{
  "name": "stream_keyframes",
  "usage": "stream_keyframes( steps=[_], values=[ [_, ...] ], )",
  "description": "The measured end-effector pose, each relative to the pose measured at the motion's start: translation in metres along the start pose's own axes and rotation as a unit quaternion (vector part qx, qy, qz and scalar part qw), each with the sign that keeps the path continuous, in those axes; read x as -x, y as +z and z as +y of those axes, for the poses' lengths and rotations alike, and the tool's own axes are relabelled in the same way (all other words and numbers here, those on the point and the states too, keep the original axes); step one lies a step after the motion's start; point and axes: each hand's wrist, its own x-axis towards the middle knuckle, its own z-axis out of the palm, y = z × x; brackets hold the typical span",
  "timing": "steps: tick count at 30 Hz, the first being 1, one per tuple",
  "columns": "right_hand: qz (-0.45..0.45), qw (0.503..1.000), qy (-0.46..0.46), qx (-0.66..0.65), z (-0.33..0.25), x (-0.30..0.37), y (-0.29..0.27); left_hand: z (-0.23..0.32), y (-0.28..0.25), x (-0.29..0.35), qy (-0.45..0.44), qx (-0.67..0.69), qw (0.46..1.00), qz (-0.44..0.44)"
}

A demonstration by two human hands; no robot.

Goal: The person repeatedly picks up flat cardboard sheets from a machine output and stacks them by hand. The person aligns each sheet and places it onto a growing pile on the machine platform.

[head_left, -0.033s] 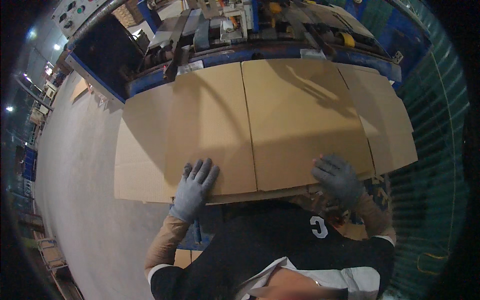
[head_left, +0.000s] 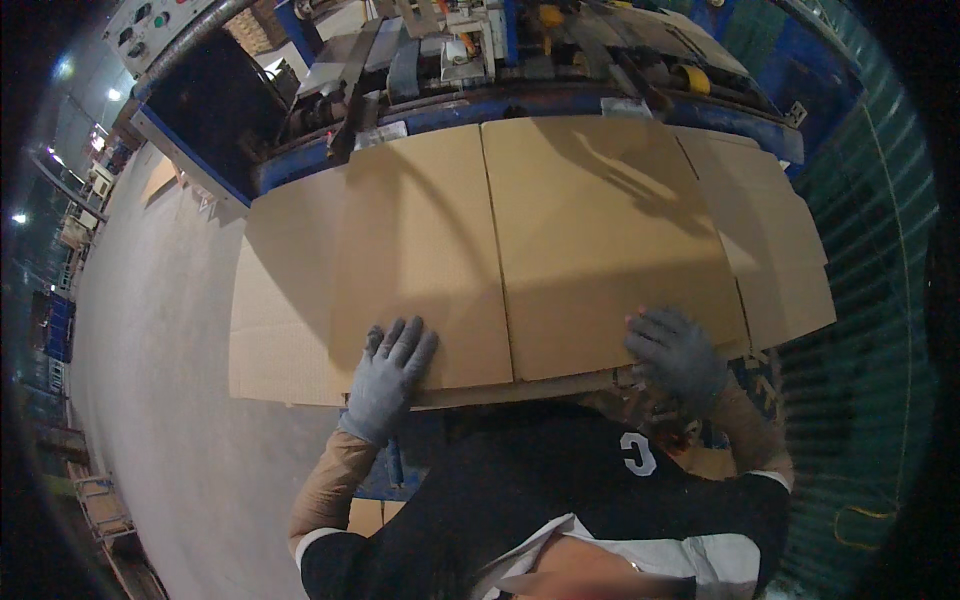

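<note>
A wide sheet of brown corrugated cardboard [head_left: 420, 250] lies flat in front of me, its far edge against a blue machine. Dark slits run across it, and paler side flaps show at left and right. My left hand [head_left: 390, 375], in a grey glove, rests on the near edge left of the middle slit with its fingers stretched out over the board. My right hand [head_left: 678, 355], gloved the same way, lies on the near edge at the right, fingers extended. Neither hand is closed around anything. More cardboard layers show under the near edge.
The blue machine [head_left: 450, 125] with belts and rollers spans the far side. A control panel [head_left: 150, 25] with buttons is at upper left. Green corrugated sheeting [head_left: 870, 330] stands close on the right. Cardboard scraps [head_left: 690, 430] lie below the board. Grey floor [head_left: 160, 350] stretches left.
</note>
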Motion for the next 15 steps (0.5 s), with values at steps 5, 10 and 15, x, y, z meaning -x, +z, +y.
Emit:
stream_keyframes(
  steps=[5,10,15],
  values=[
    [-0.075,0.995,0.058,0.017,0.038,-0.014,0.003,-0.026,0.009,-0.004,0.003,-0.006,0.999,0.050],
    [-0.002,0.997,0.053,0.054,0.080,-0.060,0.017,-0.076,0.022,-0.053,-0.002,0.022,0.990,0.138],
    [-0.024,0.994,0.104,0.040,0.136,-0.129,0.037,-0.137,0.038,-0.147,-0.013,0.007,0.980,0.198]
  ],
)
